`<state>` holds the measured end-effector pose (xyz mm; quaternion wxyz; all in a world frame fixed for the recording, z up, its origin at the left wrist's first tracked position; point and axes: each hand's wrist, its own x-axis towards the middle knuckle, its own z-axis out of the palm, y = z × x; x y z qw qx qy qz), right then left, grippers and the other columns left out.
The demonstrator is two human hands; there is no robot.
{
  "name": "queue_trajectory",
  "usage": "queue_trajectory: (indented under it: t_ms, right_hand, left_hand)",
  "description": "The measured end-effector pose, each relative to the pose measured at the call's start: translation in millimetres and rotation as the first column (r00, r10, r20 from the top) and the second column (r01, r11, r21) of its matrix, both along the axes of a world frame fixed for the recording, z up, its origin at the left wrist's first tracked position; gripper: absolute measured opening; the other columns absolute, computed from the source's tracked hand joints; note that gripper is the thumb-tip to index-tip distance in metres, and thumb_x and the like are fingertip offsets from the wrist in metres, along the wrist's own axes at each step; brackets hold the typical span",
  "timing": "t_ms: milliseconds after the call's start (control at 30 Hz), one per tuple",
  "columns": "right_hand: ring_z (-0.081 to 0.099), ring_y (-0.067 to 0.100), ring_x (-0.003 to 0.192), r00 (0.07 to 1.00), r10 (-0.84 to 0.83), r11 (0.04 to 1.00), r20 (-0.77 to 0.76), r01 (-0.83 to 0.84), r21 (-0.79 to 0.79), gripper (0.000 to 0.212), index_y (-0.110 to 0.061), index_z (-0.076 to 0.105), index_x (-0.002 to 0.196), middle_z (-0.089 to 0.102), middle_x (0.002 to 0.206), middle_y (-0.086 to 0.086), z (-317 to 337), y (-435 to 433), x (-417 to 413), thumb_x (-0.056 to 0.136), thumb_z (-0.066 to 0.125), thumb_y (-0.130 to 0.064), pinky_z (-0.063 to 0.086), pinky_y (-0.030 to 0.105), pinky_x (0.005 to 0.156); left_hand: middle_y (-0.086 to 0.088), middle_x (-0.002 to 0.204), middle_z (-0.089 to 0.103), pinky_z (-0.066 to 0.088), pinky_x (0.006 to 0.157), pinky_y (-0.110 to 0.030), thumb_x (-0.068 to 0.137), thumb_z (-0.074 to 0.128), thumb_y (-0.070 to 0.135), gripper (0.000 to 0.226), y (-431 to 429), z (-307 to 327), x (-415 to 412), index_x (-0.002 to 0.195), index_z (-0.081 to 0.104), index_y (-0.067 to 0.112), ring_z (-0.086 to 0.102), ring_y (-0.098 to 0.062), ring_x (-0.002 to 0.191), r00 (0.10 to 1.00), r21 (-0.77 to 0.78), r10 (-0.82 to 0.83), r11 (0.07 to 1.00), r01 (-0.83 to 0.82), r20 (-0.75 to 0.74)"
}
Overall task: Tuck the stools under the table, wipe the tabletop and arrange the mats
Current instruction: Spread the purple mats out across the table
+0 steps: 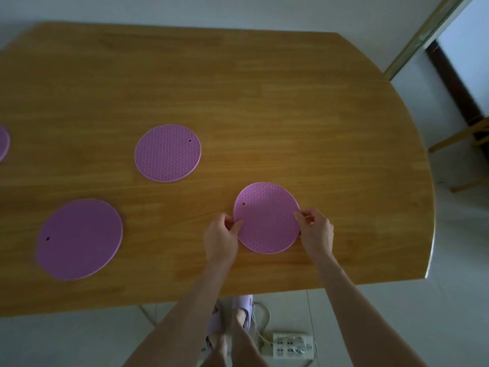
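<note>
Four round purple mats (266, 218) flat on table (264, 102).

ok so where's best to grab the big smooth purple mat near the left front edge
Pinch the large mat at its thin rim on the side facing the table's front edge, coming in low from there. It lies flat with no raised part, so a fingertip probably has to lift the edge first.

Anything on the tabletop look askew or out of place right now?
Nothing spilled or damaged. The purple mats are unevenly spaced: the mat held at its edges by the left hand and right hand sits off-line from the other two.
</note>
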<state>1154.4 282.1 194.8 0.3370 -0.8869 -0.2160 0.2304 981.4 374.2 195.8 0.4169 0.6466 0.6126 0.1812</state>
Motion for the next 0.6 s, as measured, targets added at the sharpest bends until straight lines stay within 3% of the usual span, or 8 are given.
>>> queue_trajectory:
  t_ms: [200,333,467,600]
  right_hand:
    - [0.065,0.018,0.072,1.000,-0.004,1.000,-0.011,0.004,-0.023,0.009,-0.026,0.061,0.082,0.062,0.072,-0.013,-3.8,1.4,1.3,0.088,0.065,-0.030,0.057,0.044,0.068]
    - [0.061,0.018,0.084,0.999,-0.044,0.999,0.017,0.044,-0.013,0.024,-0.018,0.063,0.098,0.065,0.088,-0.003,1.0,7.3,4.8,0.084,0.069,-0.036,0.051,0.035,0.074]
    - [0.057,0.018,0.084,1.000,-0.023,0.996,-0.009,0.024,0.089,0.028,-0.017,0.062,0.101,0.063,0.088,-0.001,9.4,30.7,4.9,0.083,0.069,-0.037,0.048,0.037,0.075]
    - [0.060,0.016,0.080,0.994,0.036,0.985,-0.103,-0.018,0.172,0.028,-0.018,0.062,0.104,0.062,0.088,-0.004,17.3,65.3,-4.4,0.085,0.066,-0.038,0.051,0.036,0.072]
  left_hand:
    - [0.001,0.076,0.060,0.036,0.064,-0.028,0.080,0.073,0.021,0.017,0.6,-0.6,0.1,0.081,0.060,0.010,0.055,-0.020,0.072,1.000,-0.008,0.002,1.000,-0.002,-0.027]
    - [-0.002,0.087,0.064,0.043,0.072,-0.030,0.076,0.075,0.020,0.028,4.7,-0.2,0.3,0.095,0.058,0.009,0.059,-0.022,0.082,0.998,-0.025,0.057,0.998,-0.056,0.018]
    - [0.002,0.094,0.057,0.040,0.075,-0.027,0.077,0.075,0.031,0.048,16.5,9.0,0.3,0.114,0.055,0.007,0.054,-0.017,0.087,0.992,0.004,0.112,0.994,-0.113,0.063]
    - [0.005,0.090,0.051,0.043,0.076,-0.033,0.075,0.075,0.034,0.047,35.3,14.9,-2.7,0.110,0.054,0.011,0.056,-0.023,0.087,0.976,-0.002,0.194,0.981,-0.195,0.102]
